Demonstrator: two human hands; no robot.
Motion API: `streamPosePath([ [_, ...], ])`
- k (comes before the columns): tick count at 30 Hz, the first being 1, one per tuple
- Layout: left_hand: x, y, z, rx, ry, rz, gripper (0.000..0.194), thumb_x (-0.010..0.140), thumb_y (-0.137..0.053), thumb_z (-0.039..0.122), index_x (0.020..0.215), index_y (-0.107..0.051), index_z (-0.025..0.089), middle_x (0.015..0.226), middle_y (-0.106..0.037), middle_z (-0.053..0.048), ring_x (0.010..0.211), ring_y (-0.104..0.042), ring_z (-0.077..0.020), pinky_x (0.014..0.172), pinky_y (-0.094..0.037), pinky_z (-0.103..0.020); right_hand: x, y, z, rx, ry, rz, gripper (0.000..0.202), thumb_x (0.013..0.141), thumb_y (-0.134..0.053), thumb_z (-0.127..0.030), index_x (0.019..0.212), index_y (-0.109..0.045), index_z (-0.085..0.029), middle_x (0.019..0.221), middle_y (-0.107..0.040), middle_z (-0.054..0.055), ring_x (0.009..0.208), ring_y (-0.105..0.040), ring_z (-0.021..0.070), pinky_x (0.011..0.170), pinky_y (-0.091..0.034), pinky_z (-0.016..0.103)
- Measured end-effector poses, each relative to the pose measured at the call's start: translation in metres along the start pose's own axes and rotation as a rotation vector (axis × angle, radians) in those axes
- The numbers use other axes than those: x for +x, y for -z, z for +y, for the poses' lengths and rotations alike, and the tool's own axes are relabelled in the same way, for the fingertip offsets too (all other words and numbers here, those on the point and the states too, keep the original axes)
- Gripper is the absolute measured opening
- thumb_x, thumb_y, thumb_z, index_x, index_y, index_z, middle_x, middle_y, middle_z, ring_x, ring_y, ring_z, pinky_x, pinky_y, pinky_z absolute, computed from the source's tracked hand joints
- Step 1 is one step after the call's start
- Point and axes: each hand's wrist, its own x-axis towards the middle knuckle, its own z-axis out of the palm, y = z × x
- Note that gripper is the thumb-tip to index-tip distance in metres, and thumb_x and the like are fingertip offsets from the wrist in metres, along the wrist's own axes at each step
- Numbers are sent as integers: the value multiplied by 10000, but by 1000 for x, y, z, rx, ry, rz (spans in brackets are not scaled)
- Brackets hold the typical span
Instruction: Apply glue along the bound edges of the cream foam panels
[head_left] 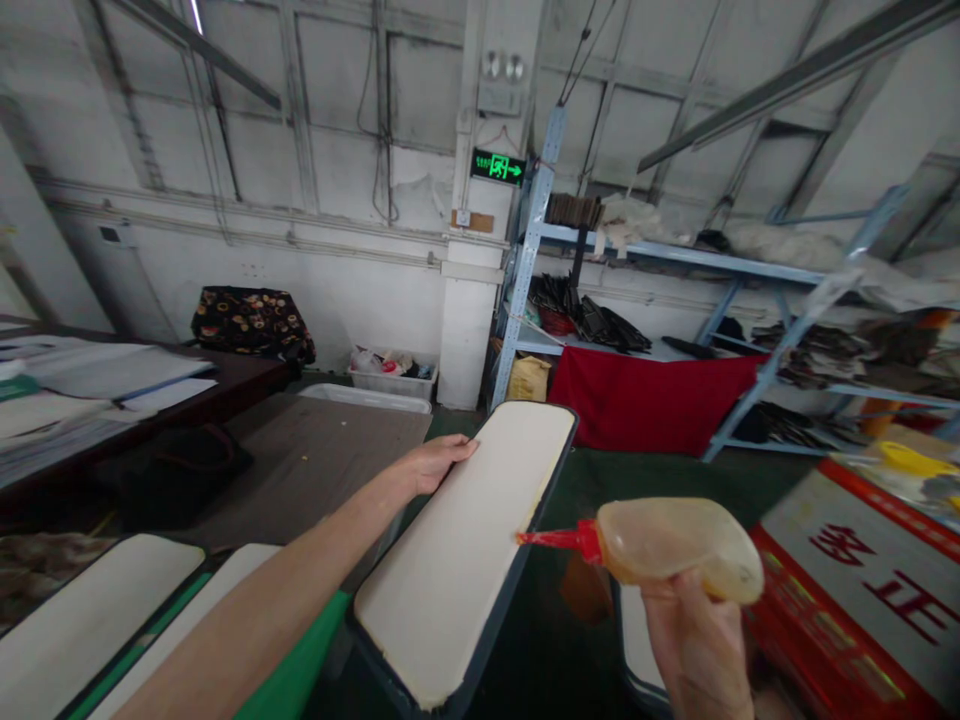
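Three cream-topped padded boards show plainly: one long board (465, 550) in a dark frame running up the middle, and two more (90, 620) side by side at the lower left, with the edge of another pale board (637, 640) under the right wrist. There is one squeeze bottle (675, 548), amber and cloudy, with a red nozzle. The left hand (435, 464) lies flat at the long board's far left edge, fingers (459, 450) stretched out and loose on the cream padding, clasping nothing. The right hand (697, 645) holds the bottle from below, fingers wrapped around its body, nozzle tip just touching the board's right edge. A blue shelf rack (675, 255) stands behind.
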Motion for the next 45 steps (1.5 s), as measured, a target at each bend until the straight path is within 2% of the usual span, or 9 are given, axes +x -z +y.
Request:
streamPosePath([
  [6,6,2,2,-14,11,-2,381,592,-825,354,731,-539,143,667,-633,-8,591,-599,-148,614,-480,-294,-3,4,0,-1,-30,-5,462,617,-816,-323,1018,-638,-178,915,-687,66,903,-632,220,673,-553,278],
  [10,10,7,3,-33,19,-2,359,597,-827,325,737,-552,142,665,-646,-11,598,-607,-151,635,-493,-303,-4,5,1,-4,-35,-22,522,592,-829,-324,1054,-624,-193,917,-686,54,873,-638,207,643,-554,248],
  [18,21,15,3,-62,28,10,323,608,-823,284,767,-587,129,694,-682,-41,619,-626,-171,671,-504,-329,-10,10,5,-21,-91,-58,613,628,-797,-327,1181,-571,-190,931,-684,103,875,-648,283,627,-576,360],
  [24,27,20,5,-71,36,19,303,621,-815,274,769,-601,119,690,-686,-54,607,-626,-175,670,-507,-333,-15,24,16,-28,-118,-38,585,641,-788,-299,1177,-578,-198,896,-693,100,821,-659,275,591,-570,351],
  [30,32,28,6,-64,29,66,308,633,-807,285,788,-595,124,657,-678,-52,608,-632,-190,672,-508,-347,-22,22,18,-40,-146,-83,545,640,-783,-338,1131,-603,-185,861,-692,107,748,-662,266,572,-565,357],
  [37,33,33,8,-46,-13,177,331,653,-793,306,750,-510,165,624,-661,-3,551,-618,-160,632,-519,-325,-30,26,17,-37,-214,-93,558,541,-826,-311,1054,-637,-201,800,-686,80,722,-660,242,581,-564,324],
  [39,31,33,8,-41,-26,200,336,661,-787,315,754,-499,168,607,-650,5,543,-617,-158,613,-519,-316,-28,22,15,-46,-219,-12,568,521,-828,-318,1044,-638,-206,825,-688,80,775,-658,253,592,-564,325],
  [42,27,30,7,-35,-40,211,324,677,-775,308,760,-497,166,609,-649,0,546,-618,-155,590,-515,-301,-14,3,5,-27,-157,164,489,537,-812,-345,978,-646,-214,880,-688,61,863,-645,250,686,-559,348],
  [45,22,23,6,-23,-42,199,304,687,-767,290,754,-500,160,609,-646,-4,536,-608,-148,566,-504,-285,9,-18,-5,-14,-32,119,447,562,-799,-366,946,-642,-200,934,-677,54,965,-613,257,822,-518,403],
])
